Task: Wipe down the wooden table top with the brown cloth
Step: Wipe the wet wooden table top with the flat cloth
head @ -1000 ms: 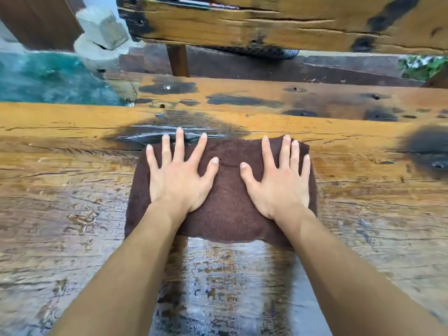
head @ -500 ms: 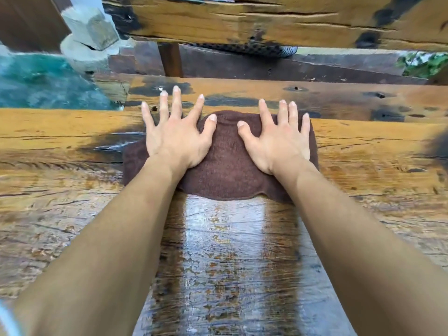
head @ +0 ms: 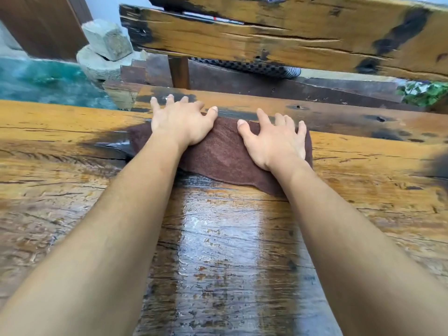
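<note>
Cloth: brown cloth (head: 225, 156), dark and nappy, rumpled at the bench's (head: 60, 122) far edge.
Hands: left hand (head: 181, 123), right hand (head: 274, 144) press on it, fingers (head: 263, 118) spread, uncurled.

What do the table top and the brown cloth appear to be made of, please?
The table top: solid wood, probably varnished; visible grain, cracks, a glossy wet streak. The brown cloth: soft napped fabric, likely microfibre or terry; matte, fuzzy surface.
</note>
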